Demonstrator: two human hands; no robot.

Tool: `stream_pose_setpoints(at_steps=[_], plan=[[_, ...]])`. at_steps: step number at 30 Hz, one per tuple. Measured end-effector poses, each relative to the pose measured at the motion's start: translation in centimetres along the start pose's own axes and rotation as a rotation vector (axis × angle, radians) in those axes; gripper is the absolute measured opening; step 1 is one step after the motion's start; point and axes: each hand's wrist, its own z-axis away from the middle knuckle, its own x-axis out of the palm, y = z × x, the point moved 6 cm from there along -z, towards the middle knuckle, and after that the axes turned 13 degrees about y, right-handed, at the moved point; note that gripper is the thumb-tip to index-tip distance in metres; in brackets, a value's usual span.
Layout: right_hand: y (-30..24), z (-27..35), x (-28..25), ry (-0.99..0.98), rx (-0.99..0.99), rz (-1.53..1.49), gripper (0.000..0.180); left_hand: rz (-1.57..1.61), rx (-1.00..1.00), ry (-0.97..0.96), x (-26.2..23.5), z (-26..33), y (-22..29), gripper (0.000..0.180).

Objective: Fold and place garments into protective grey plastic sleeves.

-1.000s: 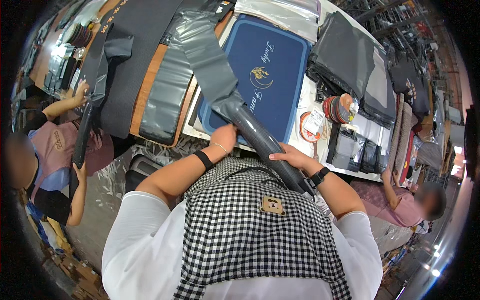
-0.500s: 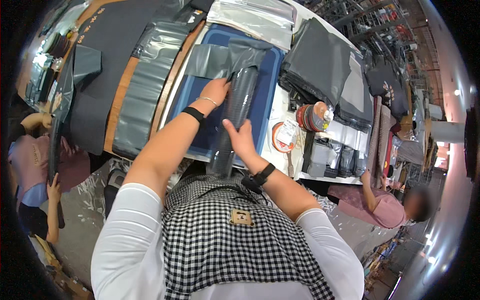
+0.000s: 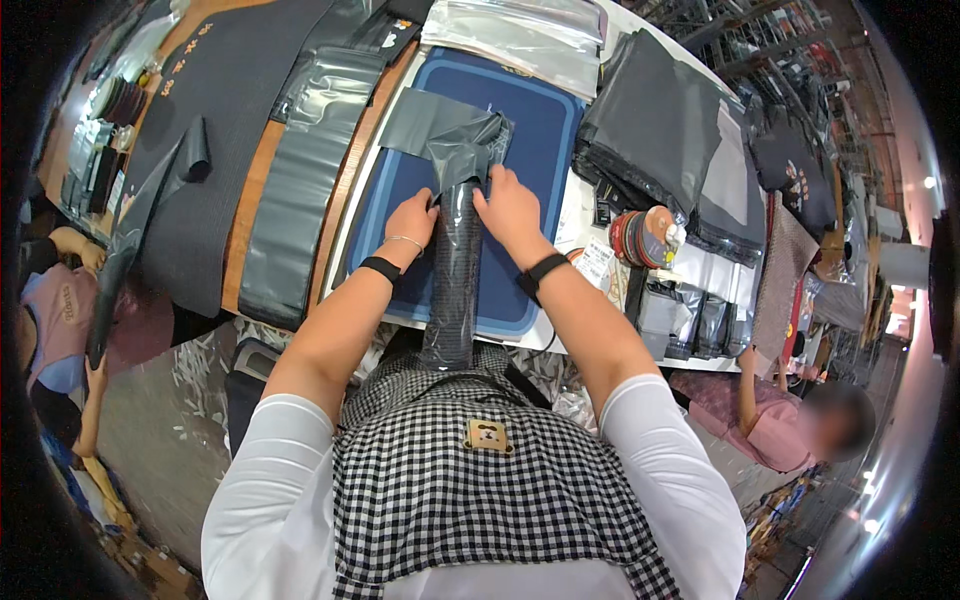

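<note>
A dark rolled-up mat [image 3: 455,290] in a shiny plastic bag lies lengthwise before me, its near end against my checked apron. The bag's loose grey open end [image 3: 440,125] is spread flat beyond the roll, twisted and crumpled where it meets it. My left hand [image 3: 410,222] has its fingers closed on the left side of the bag near the roll's far end. On the opposite side my right hand [image 3: 512,208] pinches the bag, thumb against the roll. Beneath lies a blue mat [image 3: 515,280] with a lighter blue border.
Left of the blue mat is a stack of grey plastic bags [image 3: 290,200], then a large dark mat [image 3: 215,130]. Black packages [image 3: 650,130] and a stack of round labelled spools [image 3: 640,238] stand right. Co-workers in pink stand on either side, one holding a dark roll [image 3: 110,290].
My right hand has moved up to the roll's far end, and my left hand has come down slightly beside it. The roll now lies straighter, with its bag end gathered.
</note>
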Motion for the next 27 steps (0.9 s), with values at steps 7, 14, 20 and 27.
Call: stream_pose_setpoints(at_steps=[7, 14, 20, 27], plan=[[0.8, -2.9, 2.4, -0.046, -0.385, 0.34, 0.013, 0.064, 0.26, 0.095, 1.2, -1.1, 1.5, 0.022], [3.0, 10.1, -0.7, -0.204, -0.543, 0.282, 0.009, 0.105, 0.48, -0.091, 0.5, 7.1, 0.7, 0.016], [2.7, 14.5, -4.8, -0.26, -0.6, 0.12, 0.011, 0.079, 0.612, -0.105, -1.0, 14.0, 2.3, 0.012], [4.8, 12.5, 3.3, -0.324, -0.437, 0.322, 0.006, -0.134, 0.376, -0.136, 6.8, 9.8, -1.1, 0.017]])
